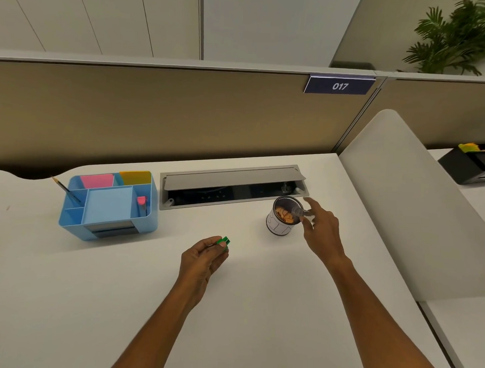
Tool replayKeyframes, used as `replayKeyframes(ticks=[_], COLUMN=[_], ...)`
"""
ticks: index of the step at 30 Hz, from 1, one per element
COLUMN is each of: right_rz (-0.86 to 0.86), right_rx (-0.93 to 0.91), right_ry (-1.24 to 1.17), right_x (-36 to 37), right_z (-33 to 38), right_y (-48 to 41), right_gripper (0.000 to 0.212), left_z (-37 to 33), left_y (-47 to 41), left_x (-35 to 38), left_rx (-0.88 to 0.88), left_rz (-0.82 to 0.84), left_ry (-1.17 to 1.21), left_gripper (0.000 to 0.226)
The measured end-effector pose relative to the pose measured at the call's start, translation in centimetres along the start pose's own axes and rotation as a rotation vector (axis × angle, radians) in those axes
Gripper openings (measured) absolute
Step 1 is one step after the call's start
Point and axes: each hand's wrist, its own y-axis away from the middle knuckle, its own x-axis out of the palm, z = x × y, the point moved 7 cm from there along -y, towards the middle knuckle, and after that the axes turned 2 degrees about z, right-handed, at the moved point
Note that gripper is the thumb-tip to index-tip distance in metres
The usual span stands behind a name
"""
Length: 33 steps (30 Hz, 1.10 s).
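Observation:
My left hand (pixel 203 256) pinches a small green block (pixel 224 242) between thumb and fingers, just above the white desk (pixel 244 309). Over on the right, my right hand (pixel 321 231) holds a small clear plastic cup (pixel 300 212), tipped over the mouth of a mesh pen cup (pixel 283 216). Orange pieces lie inside the mesh cup. It stands upright on the desk in front of the cable tray.
A blue desk organizer (pixel 107 205) with sticky notes, a pencil and a pink item stands at the left. An open grey cable tray (pixel 233 187) runs along the back. A white divider (pixel 417 219) bounds the desk's right side; a black organizer (pixel 473 164) sits beyond.

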Motion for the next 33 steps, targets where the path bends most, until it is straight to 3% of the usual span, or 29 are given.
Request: replayKeyframes(ticks=[3,6,9,12,20,25,33], right_rz=[-0.102,-0.116,-0.056,0.014,0.226,0.326,0.327], right_rx=[0.033,0.214,0.382,0.429,0.452,0.405,0.129], right_ry=[-0.080,-0.407,-0.839,-1.148,-1.554,-1.551,-1.085], right_x=[-0.8,-0.9,0.3,1.2,3.3,4.6,5.9], right_z=[0.1,-0.5,-0.9,0.7,6.4,9.4,13.2], right_y=[0.3,1.5,2.8,4.4,7.4,9.1,11.5], right_gripper=[0.029,0.035,0.026,0.020,0.034,0.033,0.029], left_z=[-0.3,-0.5,-1.0,-1.7,-4.7,-6.8,-9.5], left_y=[0.2,0.4,0.7,1.0,2.6,4.4,7.7], left_x=[0.0,0.0,0.0,0.0,-0.2,-0.3,-1.5], left_rx=[0.004,0.008,0.014,0.029,0.067,0.109,0.189], left_rz=[-0.002,-0.004,-0.004,-0.003,0.003,0.040,0.052], left_ry=[-0.008,-0.007,-0.018,-0.023,-0.030,-0.078,-0.182], left_gripper=[0.017,0.018,0.018,0.019,0.017,0.026,0.021])
